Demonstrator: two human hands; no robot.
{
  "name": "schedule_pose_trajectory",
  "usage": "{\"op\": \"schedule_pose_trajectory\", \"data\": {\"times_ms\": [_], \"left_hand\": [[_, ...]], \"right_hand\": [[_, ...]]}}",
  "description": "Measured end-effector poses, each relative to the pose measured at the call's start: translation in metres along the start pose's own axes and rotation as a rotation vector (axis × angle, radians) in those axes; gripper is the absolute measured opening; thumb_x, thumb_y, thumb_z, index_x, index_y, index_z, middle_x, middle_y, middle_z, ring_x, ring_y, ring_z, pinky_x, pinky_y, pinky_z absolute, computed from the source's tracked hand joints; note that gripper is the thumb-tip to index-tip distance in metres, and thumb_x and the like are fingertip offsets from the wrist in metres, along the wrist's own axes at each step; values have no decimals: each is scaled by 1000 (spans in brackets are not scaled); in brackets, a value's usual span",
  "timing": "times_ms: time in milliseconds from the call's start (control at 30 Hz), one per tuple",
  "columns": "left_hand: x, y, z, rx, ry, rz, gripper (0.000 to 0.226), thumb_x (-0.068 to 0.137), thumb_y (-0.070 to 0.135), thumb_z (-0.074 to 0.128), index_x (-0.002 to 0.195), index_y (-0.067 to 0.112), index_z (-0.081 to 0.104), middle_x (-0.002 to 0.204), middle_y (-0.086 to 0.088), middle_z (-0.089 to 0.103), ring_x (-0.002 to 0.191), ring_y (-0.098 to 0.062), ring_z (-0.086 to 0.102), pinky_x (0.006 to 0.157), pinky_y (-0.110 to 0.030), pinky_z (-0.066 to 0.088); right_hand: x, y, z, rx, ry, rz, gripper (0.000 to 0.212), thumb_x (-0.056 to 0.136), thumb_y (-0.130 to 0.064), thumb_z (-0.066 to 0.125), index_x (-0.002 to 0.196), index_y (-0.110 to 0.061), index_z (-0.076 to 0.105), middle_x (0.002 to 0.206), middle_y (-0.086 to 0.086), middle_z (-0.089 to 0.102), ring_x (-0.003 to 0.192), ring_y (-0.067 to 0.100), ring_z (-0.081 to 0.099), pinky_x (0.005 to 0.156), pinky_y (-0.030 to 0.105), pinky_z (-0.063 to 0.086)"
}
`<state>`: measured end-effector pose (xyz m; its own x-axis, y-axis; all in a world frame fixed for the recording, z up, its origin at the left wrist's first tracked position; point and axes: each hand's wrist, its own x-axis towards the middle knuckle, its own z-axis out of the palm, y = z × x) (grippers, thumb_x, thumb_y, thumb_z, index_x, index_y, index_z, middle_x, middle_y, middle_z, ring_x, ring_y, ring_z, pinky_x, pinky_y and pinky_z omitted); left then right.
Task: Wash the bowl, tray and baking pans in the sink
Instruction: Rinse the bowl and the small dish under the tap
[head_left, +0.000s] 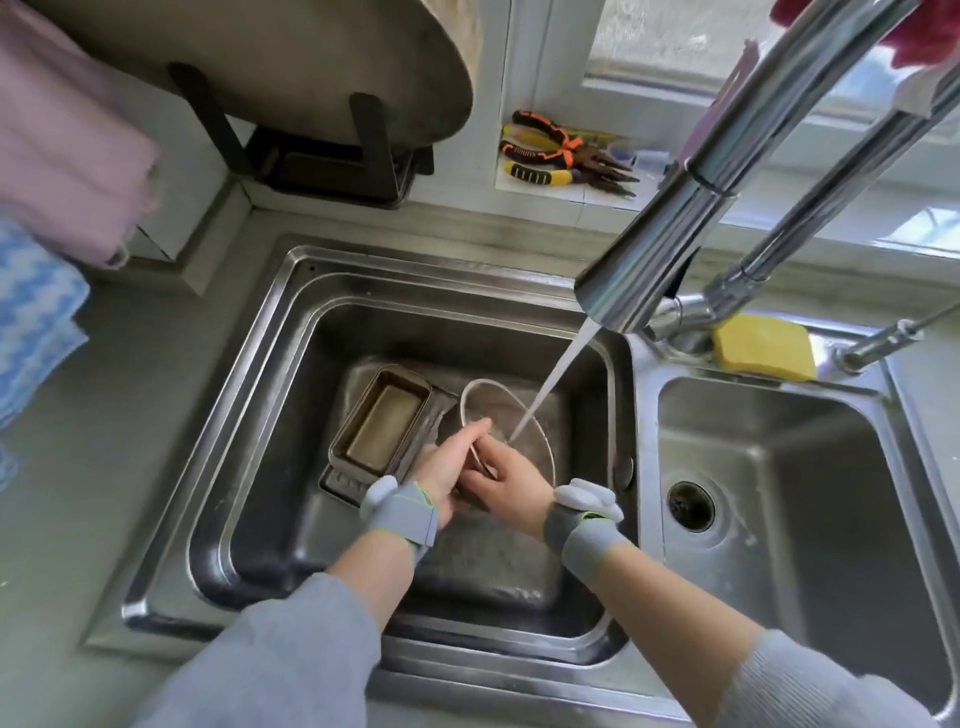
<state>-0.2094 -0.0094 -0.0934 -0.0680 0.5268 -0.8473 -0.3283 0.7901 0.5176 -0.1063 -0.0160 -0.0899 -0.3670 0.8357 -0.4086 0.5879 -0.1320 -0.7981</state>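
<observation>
Bowl (506, 415) tilted under faucet stream (558, 382), rim clamped by both hands: left (449, 462), right (501, 480).

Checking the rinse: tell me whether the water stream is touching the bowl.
Touching. The head view shows the water stream from the faucet landing inside the bowl, which both hands hold at its rim.

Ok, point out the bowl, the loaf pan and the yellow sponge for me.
bowl (524, 415): head view, on its inner wall by the stream.
loaf pan (382, 422): head view, on its inside floor.
yellow sponge (763, 348): head view, on its top face.
</observation>
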Motion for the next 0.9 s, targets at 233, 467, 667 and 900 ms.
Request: {"op": "schedule_pose_trajectory", "data": {"times_ms": [233, 467, 667, 900], "left_hand": [[4, -4, -15, -54, -18, 94, 36, 73, 20, 69, 105, 4, 66, 82, -11, 64, 71, -21, 61, 54, -24, 50], [-2, -1, -14, -60, -174, 135, 32, 73, 8, 65, 105, 4, 63, 71, -8, 65, 63, -16, 63, 53, -22, 52], [4, -4, -23, 26, -218, 137, 83, 43, 26, 75, 120, -1, 57, 99, -15, 65, 91, -27, 62, 74, -35, 51], [11, -17, -32, 63, -253, 101, 77, 45, 32, 78, 117, 9, 60, 94, -10, 71, 86, -22, 67, 67, -31, 52]], "right_hand": [[2, 12, -20, 335, 125, 178, 24, 92, -35, 59, 109, -20, 64, 111, 0, 64, 105, 14, 58, 91, 27, 45], [10, 7, -18, 214, 106, 224, 62, 89, -42, 60, 144, -21, 39, 146, 0, 43, 134, 16, 40, 108, 24, 28], [9, 18, -20, 297, -52, 356, 85, 80, -59, 62, 150, -23, 29, 150, -3, 34, 140, 16, 32, 117, 32, 22], [13, 30, -9, 69, -10, 306, 79, 57, -64, 48, 121, -18, 57, 116, 2, 64, 109, 19, 58, 98, 32, 45]]}}
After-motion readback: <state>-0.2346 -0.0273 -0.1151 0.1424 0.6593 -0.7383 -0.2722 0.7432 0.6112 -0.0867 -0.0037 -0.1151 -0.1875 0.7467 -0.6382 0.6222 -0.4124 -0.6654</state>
